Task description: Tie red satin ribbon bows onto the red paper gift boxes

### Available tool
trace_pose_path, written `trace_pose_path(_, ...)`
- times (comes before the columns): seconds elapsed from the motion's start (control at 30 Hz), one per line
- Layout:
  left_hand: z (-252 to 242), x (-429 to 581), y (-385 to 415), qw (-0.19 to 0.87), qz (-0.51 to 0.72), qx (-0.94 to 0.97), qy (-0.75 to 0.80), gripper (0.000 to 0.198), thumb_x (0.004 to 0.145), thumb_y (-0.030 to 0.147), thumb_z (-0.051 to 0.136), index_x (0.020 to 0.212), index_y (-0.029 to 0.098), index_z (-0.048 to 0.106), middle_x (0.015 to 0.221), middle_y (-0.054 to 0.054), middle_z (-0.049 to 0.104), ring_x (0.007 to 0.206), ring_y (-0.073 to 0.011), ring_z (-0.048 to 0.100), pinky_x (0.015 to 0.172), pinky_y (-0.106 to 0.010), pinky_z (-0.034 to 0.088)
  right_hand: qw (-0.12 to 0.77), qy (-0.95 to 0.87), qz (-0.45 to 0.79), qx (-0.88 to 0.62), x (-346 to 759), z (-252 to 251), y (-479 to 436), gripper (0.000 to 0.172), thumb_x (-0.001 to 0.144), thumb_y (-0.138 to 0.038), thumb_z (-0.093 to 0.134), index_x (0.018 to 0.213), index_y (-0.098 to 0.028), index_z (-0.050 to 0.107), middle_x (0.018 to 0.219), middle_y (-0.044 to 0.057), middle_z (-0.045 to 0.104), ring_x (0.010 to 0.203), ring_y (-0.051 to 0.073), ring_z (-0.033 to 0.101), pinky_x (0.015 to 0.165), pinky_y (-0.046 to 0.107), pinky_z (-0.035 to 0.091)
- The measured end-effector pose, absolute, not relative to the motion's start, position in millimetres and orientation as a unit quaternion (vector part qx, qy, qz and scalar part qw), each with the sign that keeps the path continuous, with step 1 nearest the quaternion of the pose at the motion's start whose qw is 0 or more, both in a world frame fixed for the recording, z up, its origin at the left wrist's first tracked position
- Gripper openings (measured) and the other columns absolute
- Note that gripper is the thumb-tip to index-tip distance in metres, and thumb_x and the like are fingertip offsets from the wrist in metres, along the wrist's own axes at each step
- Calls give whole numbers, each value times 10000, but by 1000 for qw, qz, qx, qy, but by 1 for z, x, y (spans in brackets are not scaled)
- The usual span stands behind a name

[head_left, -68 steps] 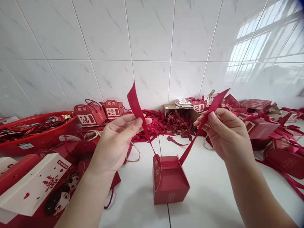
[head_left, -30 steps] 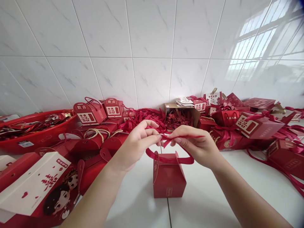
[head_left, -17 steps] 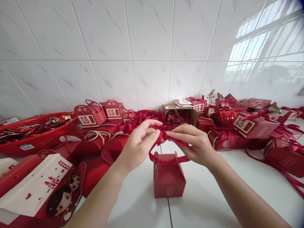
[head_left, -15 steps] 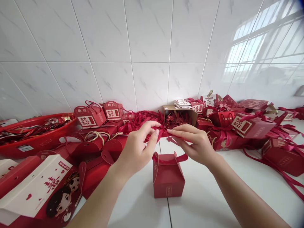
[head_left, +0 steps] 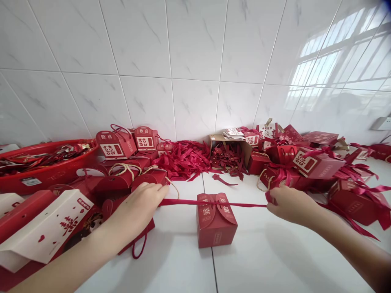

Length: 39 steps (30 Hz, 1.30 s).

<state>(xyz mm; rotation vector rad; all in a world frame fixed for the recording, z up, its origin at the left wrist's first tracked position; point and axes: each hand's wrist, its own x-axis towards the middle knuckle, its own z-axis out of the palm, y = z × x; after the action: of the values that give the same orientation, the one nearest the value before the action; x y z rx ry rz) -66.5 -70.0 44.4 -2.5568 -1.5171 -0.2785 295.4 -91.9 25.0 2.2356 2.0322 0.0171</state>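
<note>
A small red box (head_left: 217,224) stands on the white surface with its curved top flaps folded together. Across its top runs a red ribbon (head_left: 247,204), stretched taut to both sides. My left hand (head_left: 149,198) is closed on the ribbon's left end, left of the box. To the right of the box, my right hand (head_left: 282,203) grips the other end in closed fingers. Neither hand touches the box.
A pile of red ribbons (head_left: 186,158) lies by the wall, beside a cardboard box (head_left: 248,152) of red cutouts. A red basin (head_left: 61,167) and red boxes fill the left; more ribboned boxes (head_left: 319,165) crowd the right.
My hands have moved apart and lower, pulling the ribbon out straight. The box's top flaps, raised before, now lie folded down under the ribbon.
</note>
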Motion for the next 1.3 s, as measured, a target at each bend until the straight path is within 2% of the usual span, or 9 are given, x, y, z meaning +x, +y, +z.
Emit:
trace_pose_path(0.1,33,-65,-72,133,-41,-858,-495,404,631,-121,333,747,185,571,765,-39,585,753,-215,522,688,-324,394,72,687,-28,722,298,8,-92,163,765,-208,483,656,-188,602,697,77,640,622,234,609,478,287,313)
trace_pose_path(0.23,32,-46,-73,205,-101,-864,-448,343,669,-82,389,786,171,587,870,-81,590,887,-255,511,874,-438,359,-82,720,1,689,296,3,-88,287,879,-310,429,965,-163,660,1001,134,659,878,277,632,637,343,441)
trace_pose_path(0.33,27,-27,-75,75,-219,-874,-428,172,787,74,428,812,194,549,912,-64,569,912,-241,502,871,-423,377,-204,747,-18,632,285,9,-86,366,927,-404,368,1017,-170,634,1086,133,637,949,273,612,741,391,467)
trace_pose_path(0.47,7,-4,-73,-173,-300,-823,-450,37,820,222,456,785,213,456,903,-27,516,885,-202,498,814,-360,421,-259,774,-156,556,261,8,-87,375,927,-482,366,922,-198,611,967,85,660,849,222,613,701,362,472)
trace_pose_path(0.6,-11,7,-69,-367,-325,-732,-473,257,760,359,579,758,221,362,822,15,477,806,-169,509,766,-317,432,-283,733,-312,534,247,-11,-83,363,851,-556,494,828,-194,514,859,47,637,782,180,587,636,298,438)
trace_pose_path(0.77,-17,9,-67,-553,-328,-603,-471,365,709,368,659,774,225,329,765,48,496,718,-129,516,634,-238,390,-297,597,-568,482,247,-29,-74,432,748,-570,638,817,-205,418,685,-35,535,589,98,494,482,206,307)
trace_pose_path(0.93,-21,7,-64,-619,-329,-553,-450,359,657,371,737,776,204,443,765,29,558,725,-133,543,647,-241,386,-269,552,-661,431,250,-33,-71,437,737,-542,663,670,-171,442,587,-73,341,488,45,263,463,212,187)
trace_pose_path(1.1,-22,6,-63,-694,-251,-508,-445,338,653,442,740,760,146,615,691,-4,611,567,-99,487,555,-232,327,-270,538,-659,451,255,-38,-70,461,759,-593,598,641,-182,426,591,-48,378,486,63,271,452,231,133)
trace_pose_path(1.3,-11,4,-68,-601,-291,-538,-514,420,551,488,791,781,182,617,658,24,601,541,-117,453,515,-237,268,-326,556,-645,411,266,-44,-66,423,717,-460,713,606,-179,418,533,-83,285,485,56,197,489,240,119)
